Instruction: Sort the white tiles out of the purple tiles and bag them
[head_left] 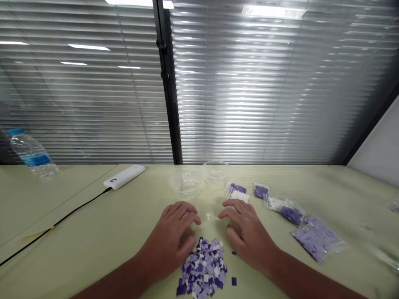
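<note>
A loose pile of small purple, lilac and white square pieces [205, 268] lies on the pale table between my hands. My left hand [173, 236] is at the pile's upper left, fingers curved and apart, holding nothing. On the other side, my right hand [247, 234] is held with its fingers spread and bent, also with nothing in it. Two dark purple pieces lie apart from the pile, one of them [234, 281] below my right hand. Beyond the hands stand two clear round containers, one at the left [187, 187] and one at the right [217, 172].
Small clear bags of purple and white pieces lie at the right, among them a large lilac one [318, 237]. A white power bank [124, 177] with a black cable [79, 206] and a water bottle [34, 154] are at the left. Blinds [249, 95] stand behind the table.
</note>
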Demonstrator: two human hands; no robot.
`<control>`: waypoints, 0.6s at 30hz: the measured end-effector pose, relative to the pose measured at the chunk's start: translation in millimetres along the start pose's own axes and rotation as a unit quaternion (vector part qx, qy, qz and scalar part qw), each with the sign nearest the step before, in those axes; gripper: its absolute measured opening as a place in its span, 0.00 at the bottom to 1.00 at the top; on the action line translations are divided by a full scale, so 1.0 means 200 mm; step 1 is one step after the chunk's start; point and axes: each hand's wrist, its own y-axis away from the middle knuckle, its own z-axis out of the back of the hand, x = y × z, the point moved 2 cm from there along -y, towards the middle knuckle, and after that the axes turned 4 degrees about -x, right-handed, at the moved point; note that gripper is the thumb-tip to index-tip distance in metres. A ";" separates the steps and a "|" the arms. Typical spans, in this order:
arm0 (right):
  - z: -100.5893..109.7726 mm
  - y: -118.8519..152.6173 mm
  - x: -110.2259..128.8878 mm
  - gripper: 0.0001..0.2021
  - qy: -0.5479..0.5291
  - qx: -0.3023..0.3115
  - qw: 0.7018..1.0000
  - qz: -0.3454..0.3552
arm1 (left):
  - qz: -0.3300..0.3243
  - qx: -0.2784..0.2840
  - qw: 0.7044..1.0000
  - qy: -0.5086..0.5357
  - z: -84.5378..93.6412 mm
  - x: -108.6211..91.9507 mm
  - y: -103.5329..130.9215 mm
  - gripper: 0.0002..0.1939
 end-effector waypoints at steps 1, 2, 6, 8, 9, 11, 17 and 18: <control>0.00 0.00 0.01 0.18 -0.017 0.008 1.000 0.021 | -0.021 0.004 1.000 0.013 0.01 -0.02 0.00 0.15; 0.01 0.00 0.02 0.20 -0.033 0.020 0.998 0.042 | -0.036 0.005 0.999 0.022 0.01 -0.03 0.00 0.15; 0.02 0.01 0.07 0.25 -0.075 0.082 0.988 0.111 | -0.051 0.000 0.998 0.032 0.01 -0.04 0.00 0.16; 0.02 0.01 0.08 0.27 -0.078 0.108 0.982 0.132 | -0.055 0.000 0.998 0.038 0.01 -0.03 0.00 0.15; 0.02 0.00 0.08 0.27 -0.075 0.116 0.981 0.137 | -0.057 0.001 0.997 0.043 0.01 -0.03 0.01 0.15; 0.02 0.00 0.08 0.27 -0.067 0.116 0.983 0.128 | -0.062 0.005 0.997 0.054 0.01 -0.04 0.01 0.14; 0.01 0.01 0.06 0.26 -0.058 0.090 0.990 0.093 | -0.067 0.013 0.995 0.070 0.02 -0.04 0.00 0.15; 0.01 0.01 0.06 0.26 -0.057 0.091 0.990 0.091 | -0.063 0.009 0.996 0.068 0.02 -0.04 0.00 0.15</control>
